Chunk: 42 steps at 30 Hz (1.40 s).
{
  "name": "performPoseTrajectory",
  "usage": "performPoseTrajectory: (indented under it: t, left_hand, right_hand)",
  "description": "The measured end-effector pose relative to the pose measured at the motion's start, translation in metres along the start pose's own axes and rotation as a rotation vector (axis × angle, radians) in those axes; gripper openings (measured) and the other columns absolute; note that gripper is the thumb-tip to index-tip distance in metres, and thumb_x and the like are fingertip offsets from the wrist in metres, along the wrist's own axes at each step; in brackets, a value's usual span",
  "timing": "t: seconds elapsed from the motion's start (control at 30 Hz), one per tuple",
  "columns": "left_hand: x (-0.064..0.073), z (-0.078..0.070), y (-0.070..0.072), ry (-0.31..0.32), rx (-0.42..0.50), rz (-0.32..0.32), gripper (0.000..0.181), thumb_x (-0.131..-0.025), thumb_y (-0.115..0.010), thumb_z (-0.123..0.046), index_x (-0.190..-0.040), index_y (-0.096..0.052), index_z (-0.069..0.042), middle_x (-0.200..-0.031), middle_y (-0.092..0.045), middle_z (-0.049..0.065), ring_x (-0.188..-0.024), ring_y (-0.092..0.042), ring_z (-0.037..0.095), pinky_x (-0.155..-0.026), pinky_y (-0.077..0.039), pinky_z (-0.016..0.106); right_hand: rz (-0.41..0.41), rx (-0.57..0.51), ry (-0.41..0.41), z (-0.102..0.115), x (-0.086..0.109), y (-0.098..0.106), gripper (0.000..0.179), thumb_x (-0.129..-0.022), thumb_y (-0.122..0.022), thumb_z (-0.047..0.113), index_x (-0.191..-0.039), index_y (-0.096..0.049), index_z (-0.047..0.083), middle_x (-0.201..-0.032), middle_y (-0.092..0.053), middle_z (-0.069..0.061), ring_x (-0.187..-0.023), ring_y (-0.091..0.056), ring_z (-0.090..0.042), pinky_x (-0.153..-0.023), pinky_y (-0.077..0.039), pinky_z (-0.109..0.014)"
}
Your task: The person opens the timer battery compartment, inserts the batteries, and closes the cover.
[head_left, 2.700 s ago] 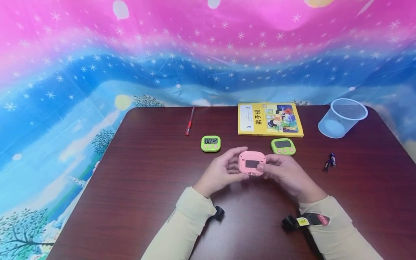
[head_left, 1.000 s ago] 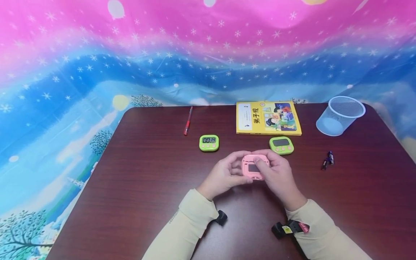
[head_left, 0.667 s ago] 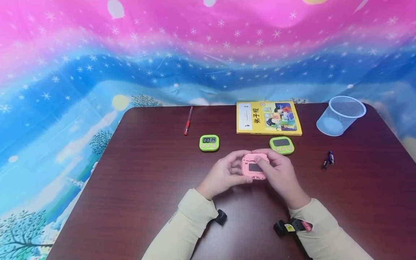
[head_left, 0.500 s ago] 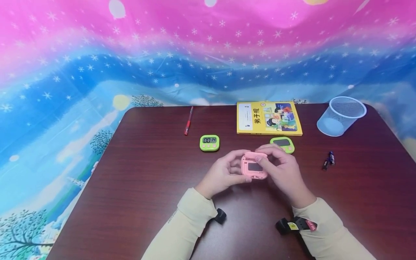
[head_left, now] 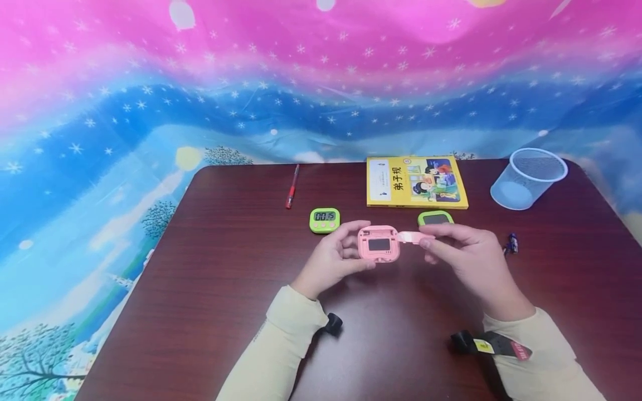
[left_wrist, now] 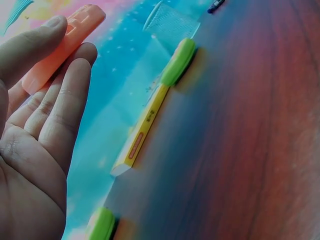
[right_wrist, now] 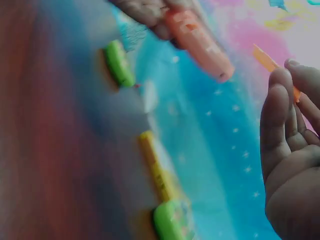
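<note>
My left hand (head_left: 326,259) grips a pink digital timer (head_left: 379,245) by its left side, above the table. The timer's back faces me, showing a dark label and the uncovered battery compartment along its top. Between thumb and fingers, my right hand (head_left: 476,264) pinches the pink battery cover (head_left: 411,238), just right of the timer. The right wrist view shows the cover (right_wrist: 265,57) apart from the timer (right_wrist: 202,45). In the left wrist view the timer (left_wrist: 62,52) appears edge-on, between thumb and fingers.
A green timer (head_left: 324,221) reads 00 15; another green timer (head_left: 435,218), its screen blank, is partly behind my right hand. Small batteries (head_left: 512,243) lie at the right, partly hidden. Farther back are a red pen (head_left: 292,189), a yellow book (head_left: 416,182) and a blue mesh cup (head_left: 526,181).
My right hand has lifted the battery cover off the pink timer's back and drawn it right, baring the compartment. The left hand and timer have shifted slightly left and up.
</note>
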State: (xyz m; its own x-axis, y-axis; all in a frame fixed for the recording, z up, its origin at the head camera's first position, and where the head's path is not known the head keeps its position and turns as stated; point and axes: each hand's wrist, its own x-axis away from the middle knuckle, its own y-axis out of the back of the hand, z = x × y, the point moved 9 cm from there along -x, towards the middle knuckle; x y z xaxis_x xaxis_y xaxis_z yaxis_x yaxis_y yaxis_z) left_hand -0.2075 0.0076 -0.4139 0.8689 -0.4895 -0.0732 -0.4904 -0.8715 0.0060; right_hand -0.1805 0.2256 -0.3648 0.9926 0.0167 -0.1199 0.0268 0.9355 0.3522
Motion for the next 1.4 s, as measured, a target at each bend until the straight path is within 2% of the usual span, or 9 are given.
performPoseTrajectory:
  t: [0.1, 0.2, 0.33, 0.43, 0.57, 0.73, 0.93, 1.2, 1.4]
  left_hand:
    - [0.0, -0.001, 0.005, -0.001, -0.004, -0.018, 0.076, -0.081, -0.081, 0.002, -0.147, -0.044, -0.006, -0.118, -0.068, 0.019, -0.094, -0.071, 0.022, -0.086, -0.059, 0.033]
    - [0.0, -0.003, 0.009, -0.001, 0.001, -0.03, 0.076, -0.081, -0.081, 0.003, -0.147, -0.045, -0.006, -0.117, -0.069, 0.014, -0.093, -0.071, 0.022, -0.086, -0.059, 0.033]
    - [0.0, -0.005, 0.009, -0.005, 0.018, -0.027, 0.076, -0.081, -0.08, 0.005, -0.147, -0.044, -0.005, -0.119, -0.067, 0.022, -0.093, -0.071, 0.021, -0.085, -0.059, 0.032]
    - [0.001, -0.006, 0.009, -0.003, 0.026, -0.034, 0.075, -0.081, -0.08, 0.005, -0.146, -0.046, -0.008, -0.118, -0.067, 0.022, -0.093, -0.071, 0.021, -0.085, -0.059, 0.032]
    - [0.001, -0.006, 0.009, 0.0, 0.027, -0.041, 0.073, -0.081, -0.08, 0.005, -0.144, -0.048, -0.012, -0.116, -0.069, 0.016, -0.094, -0.071, 0.021, -0.086, -0.058, 0.032]
    - [0.0, -0.006, 0.01, -0.009, 0.026, -0.033, 0.074, -0.081, -0.08, 0.005, -0.145, -0.047, -0.012, -0.12, -0.066, 0.024, -0.095, -0.071, 0.022, -0.087, -0.058, 0.032]
    - [0.001, -0.006, 0.01, -0.011, 0.028, -0.032, 0.075, -0.08, -0.081, 0.005, -0.146, -0.046, -0.011, -0.121, -0.065, 0.027, -0.094, -0.071, 0.021, -0.086, -0.058, 0.031]
    - [0.001, -0.007, 0.009, -0.017, 0.031, -0.029, 0.074, -0.08, -0.08, 0.007, -0.144, -0.047, -0.01, -0.117, -0.068, 0.019, -0.091, -0.07, 0.019, -0.084, -0.058, 0.03]
    - [0.001, -0.006, 0.01, -0.014, 0.012, -0.034, 0.074, -0.081, -0.081, 0.005, -0.144, -0.047, -0.012, -0.118, -0.067, 0.023, -0.093, -0.071, 0.021, -0.085, -0.058, 0.032]
  right_hand:
    - [0.008, 0.087, -0.037, -0.012, 0.007, 0.002, 0.038, -0.087, -0.081, 0.021, -0.12, -0.073, 0.003, -0.085, -0.076, 0.001, -0.069, -0.071, -0.014, -0.069, -0.057, -0.018]
    - [0.066, 0.157, -0.044, -0.023, 0.012, -0.002, 0.036, -0.087, -0.081, 0.018, -0.118, -0.073, 0.003, -0.081, -0.075, -0.004, -0.069, -0.07, -0.014, -0.066, -0.057, -0.019]
    - [0.178, 0.3, -0.048, -0.037, 0.012, -0.006, 0.034, -0.086, -0.081, 0.016, -0.118, -0.073, 0.004, -0.081, -0.073, -0.002, -0.072, -0.066, -0.015, -0.063, -0.054, -0.021]
    - [0.253, 0.431, -0.043, -0.048, 0.009, -0.009, 0.034, -0.085, -0.081, 0.018, -0.117, -0.074, 0.006, -0.081, -0.072, 0.004, -0.075, -0.061, -0.016, -0.061, -0.05, -0.023]
    - [0.31, 0.539, -0.012, -0.059, 0.005, -0.01, 0.03, -0.085, -0.081, 0.02, -0.113, -0.077, 0.008, -0.08, -0.071, 0.007, -0.077, -0.059, -0.016, -0.063, -0.05, -0.026]
    - [0.326, 0.621, 0.077, -0.058, 0.001, -0.011, 0.024, -0.084, -0.083, 0.019, -0.107, -0.078, 0.012, -0.09, -0.072, 0.006, -0.082, -0.061, -0.014, -0.074, -0.053, -0.034]
    - [0.35, 0.671, 0.148, -0.054, -0.001, -0.016, 0.016, -0.083, -0.083, 0.016, -0.099, -0.08, 0.015, -0.087, -0.063, 0.009, -0.081, -0.056, -0.012, -0.071, -0.051, -0.032]
    - [0.351, 0.614, 0.092, -0.064, -0.003, -0.013, 0.017, -0.081, -0.085, 0.015, -0.097, -0.08, 0.014, -0.085, -0.062, 0.008, -0.079, -0.055, -0.012, -0.068, -0.047, -0.028]
    - [0.352, 0.608, 0.075, -0.067, -0.004, -0.01, 0.022, -0.081, -0.085, 0.018, -0.102, -0.08, 0.015, -0.089, -0.065, 0.007, -0.083, -0.057, -0.014, -0.072, -0.05, -0.029]
